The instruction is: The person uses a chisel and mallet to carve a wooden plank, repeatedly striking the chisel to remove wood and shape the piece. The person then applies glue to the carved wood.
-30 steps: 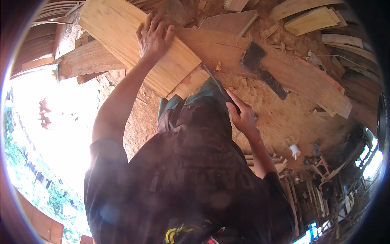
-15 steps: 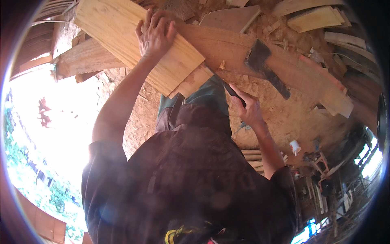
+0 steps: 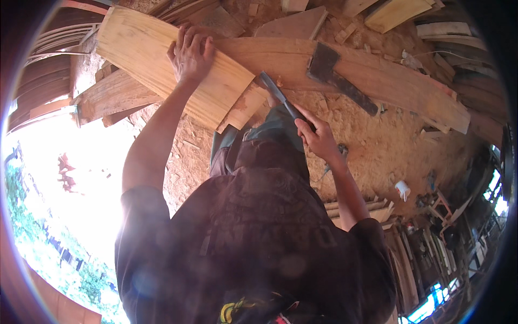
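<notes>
A broad pale wooden board [image 3: 145, 48] lies at a slant, its near end toward my body. My left hand [image 3: 190, 56] holds it from above, fingers parted and bent over the far edge. My right hand [image 3: 318, 134] is closed around the dark handle of a chisel-like tool [image 3: 275, 89]. Its flat metal blade points up and left, just beside the board's right corner; contact with the wood cannot be made out. A shorter reddish-tan wood face [image 3: 248, 102] shows at the board's near end. A dark hatchet-shaped tool [image 3: 345, 81] rests on a long curved plank.
The long curved brown plank [image 3: 399, 81] runs behind the board to the right. Wood chips and sawdust cover the ground [image 3: 372, 146]. Offcuts [image 3: 291, 27] lie beyond, and stacked timber [image 3: 48, 81] stands at the left. A white container [image 3: 402, 190] sits at the right.
My right hand has moved slightly left and turned the tool, so the blade's flat face now shows. The view has shifted; my left hand stays on the board.
</notes>
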Demonstrator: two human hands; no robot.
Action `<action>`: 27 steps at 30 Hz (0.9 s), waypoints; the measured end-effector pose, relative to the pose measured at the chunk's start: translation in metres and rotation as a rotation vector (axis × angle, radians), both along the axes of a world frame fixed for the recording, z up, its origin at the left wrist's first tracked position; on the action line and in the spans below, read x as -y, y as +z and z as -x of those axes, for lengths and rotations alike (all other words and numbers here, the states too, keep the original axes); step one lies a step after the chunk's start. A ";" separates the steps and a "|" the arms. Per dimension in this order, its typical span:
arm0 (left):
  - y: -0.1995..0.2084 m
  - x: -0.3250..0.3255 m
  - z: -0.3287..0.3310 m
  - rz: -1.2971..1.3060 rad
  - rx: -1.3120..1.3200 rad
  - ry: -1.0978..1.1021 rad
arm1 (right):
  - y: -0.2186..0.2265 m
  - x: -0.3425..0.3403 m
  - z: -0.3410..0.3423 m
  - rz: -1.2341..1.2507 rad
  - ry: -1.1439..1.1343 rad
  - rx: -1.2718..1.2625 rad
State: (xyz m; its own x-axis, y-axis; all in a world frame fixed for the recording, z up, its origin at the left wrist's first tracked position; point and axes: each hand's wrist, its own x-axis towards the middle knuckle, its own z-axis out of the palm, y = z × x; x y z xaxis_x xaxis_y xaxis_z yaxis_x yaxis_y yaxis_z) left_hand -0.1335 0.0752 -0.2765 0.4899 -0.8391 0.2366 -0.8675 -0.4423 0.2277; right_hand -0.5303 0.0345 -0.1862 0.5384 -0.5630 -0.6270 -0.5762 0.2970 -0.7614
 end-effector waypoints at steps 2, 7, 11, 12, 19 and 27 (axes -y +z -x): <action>-0.001 -0.001 0.000 0.016 0.008 -0.006 | 0.006 0.000 0.003 0.098 0.027 -0.033; 0.001 0.000 -0.001 0.026 -0.024 -0.031 | 0.020 -0.005 0.001 0.176 0.014 -0.074; 0.005 -0.003 0.002 -0.007 0.041 -0.012 | -0.016 -0.026 0.009 0.455 0.058 -0.003; 0.005 -0.003 0.003 0.054 -0.021 -0.012 | -0.023 -0.026 0.013 0.470 0.066 -0.034; 0.007 -0.047 0.029 0.113 -0.121 0.098 | -0.022 0.012 0.000 0.890 0.153 -0.220; 0.002 -0.129 0.108 0.089 -0.304 0.551 | -0.046 0.026 -0.004 0.852 0.247 -0.233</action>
